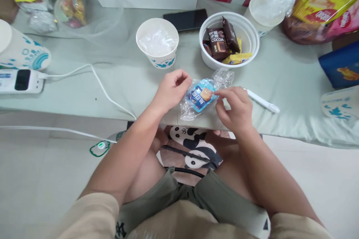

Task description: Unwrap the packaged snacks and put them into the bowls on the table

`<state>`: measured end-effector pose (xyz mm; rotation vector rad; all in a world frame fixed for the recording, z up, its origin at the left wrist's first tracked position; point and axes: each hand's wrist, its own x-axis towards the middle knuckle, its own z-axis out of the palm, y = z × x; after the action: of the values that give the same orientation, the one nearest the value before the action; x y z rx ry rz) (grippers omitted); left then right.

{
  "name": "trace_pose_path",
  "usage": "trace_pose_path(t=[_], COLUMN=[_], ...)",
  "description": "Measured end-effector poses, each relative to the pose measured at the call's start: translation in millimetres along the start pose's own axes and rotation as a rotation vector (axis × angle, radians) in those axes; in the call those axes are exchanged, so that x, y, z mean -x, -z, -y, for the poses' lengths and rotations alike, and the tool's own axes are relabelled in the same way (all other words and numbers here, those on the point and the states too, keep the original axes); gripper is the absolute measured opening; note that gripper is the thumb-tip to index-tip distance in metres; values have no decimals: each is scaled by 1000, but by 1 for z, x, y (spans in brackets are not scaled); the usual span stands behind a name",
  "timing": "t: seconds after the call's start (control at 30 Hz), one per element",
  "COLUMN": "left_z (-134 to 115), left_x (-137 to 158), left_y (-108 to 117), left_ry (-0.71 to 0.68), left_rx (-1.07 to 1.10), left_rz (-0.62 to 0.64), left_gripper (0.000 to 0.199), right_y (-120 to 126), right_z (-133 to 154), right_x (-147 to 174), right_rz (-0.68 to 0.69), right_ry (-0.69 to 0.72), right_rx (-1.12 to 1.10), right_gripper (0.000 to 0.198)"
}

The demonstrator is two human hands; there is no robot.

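Observation:
A small blue snack packet (200, 95) with a biscuit picture lies on a crumpled clear plastic wrapper (187, 110) near the table's front edge. My left hand (174, 89) is at the packet's upper left, thumb and fingers pinched together beside the clear plastic. What is in that pinch, if anything, is too small to make out. On the right side, my right hand (236, 107) touches the packet with its index fingertip. Its thumb is apart from that finger, and the other fingers are curled. Just behind stands a white bowl (207, 59) holding brown cocoa packets (218, 43) and yellow packets (238, 58).
A paper cup (163, 59) with clear plastic inside stands behind my left hand. A black phone (186, 20) lies farther back. A white plastic stick (263, 101) is right of my right hand. A white cable (97, 76) runs leftward to a power bank (21, 81).

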<state>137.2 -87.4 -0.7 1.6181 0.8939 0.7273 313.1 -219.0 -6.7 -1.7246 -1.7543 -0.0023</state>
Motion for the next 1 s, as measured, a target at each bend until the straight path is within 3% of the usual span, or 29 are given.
trace_pose_path(t=[0.17, 0.27, 0.37, 0.5, 0.63, 0.7, 0.8, 0.93, 1.0], left_z=[12, 20, 26, 25, 16, 12, 11, 12, 9], left_x=[-5, -7, -8, -7, -5, -4, -3, -5, -6], left_y=[3, 10, 18, 24, 24, 23, 21, 17, 15], left_ry=[35, 61, 52, -3, 79, 108, 1, -181, -218], left_rx=[16, -25, -132, -263, -354, -387, -359, -299, -326], left_rz=[-206, -261, -249, -224, -214, -218, -210, -33, 125], left_gripper=[24, 23, 21, 18, 20, 21, 9, 40, 39], right_y=[1, 6, 16, 23, 19, 16, 9, -2, -5], right_z=[-9, -20, -31, -35, -28, -24, -22, -24, -26], right_x=[6, 12, 18, 19, 13, 8, 3, 0, 1], right_rz=[-53, -9, 31, 49, 17, -6, -38, 16, 61], right_ry=[103, 86, -24, -313, -518, -497, -336, -127, -100], right_rx=[-33, -13, 33, 159, 294, 305, 239, 141, 88], right_gripper=[38, 31, 27, 32, 40, 31, 13, 39, 43])
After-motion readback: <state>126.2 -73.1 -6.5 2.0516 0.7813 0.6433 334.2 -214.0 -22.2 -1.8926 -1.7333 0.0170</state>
